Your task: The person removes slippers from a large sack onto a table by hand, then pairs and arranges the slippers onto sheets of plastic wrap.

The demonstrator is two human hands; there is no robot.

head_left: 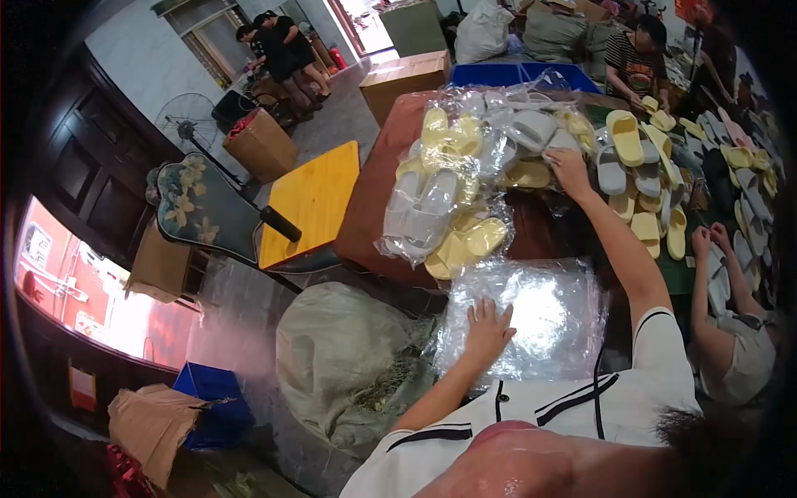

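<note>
- My left hand [488, 334] lies on a stack of clear plastic bags [548, 311], its fingers spread apart and holding nothing.
- My right hand [571, 174] reaches forward to the pile of bagged slippers, its fingers partly bent at a grey bagged pair [535, 126]; I cannot tell whether they grip it or just touch it.
- The clear bags lie flat right before my chest, overlapping one another and shining with glare.
- Beyond them the bagged slippers, grey and yellow, are heaped on the reddish-brown worktop [369, 199]; a yellow pair [469, 246] lies nearest the bags, beside a grey pair [423, 212] in clear wrap.
- To the right of my right forearm, more yellow and grey slippers [627, 139] are stacked in a heap.
- A pale woven sack [336, 357] stands on the floor to my left, near a chair [203, 203] and a yellow board [315, 199].
- Across on the far right, a seated person [635, 66] handles yellow slippers.
</note>
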